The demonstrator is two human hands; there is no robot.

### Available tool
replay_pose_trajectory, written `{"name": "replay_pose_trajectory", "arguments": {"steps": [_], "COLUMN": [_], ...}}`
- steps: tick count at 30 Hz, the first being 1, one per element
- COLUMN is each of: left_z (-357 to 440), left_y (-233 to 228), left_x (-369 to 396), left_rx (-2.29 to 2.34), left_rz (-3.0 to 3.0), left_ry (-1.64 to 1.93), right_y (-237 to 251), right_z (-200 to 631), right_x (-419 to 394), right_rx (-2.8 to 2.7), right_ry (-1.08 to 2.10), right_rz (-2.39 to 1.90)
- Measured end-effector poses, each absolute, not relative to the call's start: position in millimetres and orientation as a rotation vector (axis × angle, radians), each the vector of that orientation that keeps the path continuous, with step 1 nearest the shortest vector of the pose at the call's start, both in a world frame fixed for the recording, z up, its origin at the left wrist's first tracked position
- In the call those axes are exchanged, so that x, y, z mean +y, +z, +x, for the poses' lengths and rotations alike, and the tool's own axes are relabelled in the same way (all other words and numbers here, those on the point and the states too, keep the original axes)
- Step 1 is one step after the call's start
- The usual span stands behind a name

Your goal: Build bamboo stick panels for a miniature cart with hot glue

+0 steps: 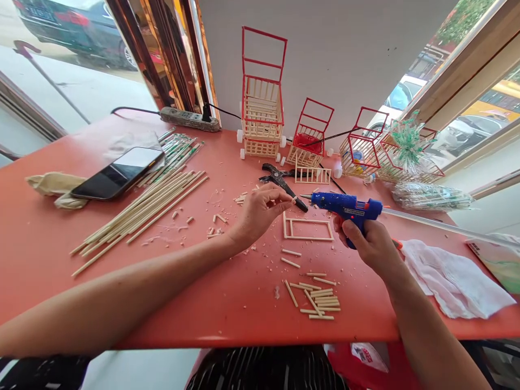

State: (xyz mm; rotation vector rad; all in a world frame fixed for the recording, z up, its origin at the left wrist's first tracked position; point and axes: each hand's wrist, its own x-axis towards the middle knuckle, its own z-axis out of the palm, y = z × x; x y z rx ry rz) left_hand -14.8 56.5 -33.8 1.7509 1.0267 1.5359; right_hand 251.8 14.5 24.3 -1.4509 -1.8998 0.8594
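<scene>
My right hand [369, 238] is wrapped round the grip of a blue hot glue gun [345, 205], whose small red light is lit. A clear glue stick [442, 226] sticks out of its back. The nozzle points left, close to the fingertips of my left hand [264, 208]. Those fingers pinch a short wooden stick [293, 200], mostly hidden by them. Below the two hands a small rectangular stick frame [311, 237] lies flat on the table. Black-handled pliers [280, 176] rest just behind my left hand.
Short cut sticks [323, 300] are heaped near the front edge of the red table [182, 303]. Long sticks [142, 211] and a phone [119, 173] lie left. Several miniature stick carts [263, 108] stand at the back by a power strip [190, 119]. A white cloth [455, 276] lies right.
</scene>
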Motion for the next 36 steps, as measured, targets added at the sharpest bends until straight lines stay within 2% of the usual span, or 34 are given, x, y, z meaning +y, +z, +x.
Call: {"name": "replay_pose_trajectory", "arguments": {"steps": [36], "left_z": [-17.8], "left_y": [-35.2], "left_x": [56.4], "left_rx": [1.063], "left_rz": [1.820], "left_ry": [1.490], "right_y": [22.3], "right_z": [249.6], "right_x": [13.2], "right_rx": [-2.064], "right_ry": [0.779], "right_rz": [-1.438]}}
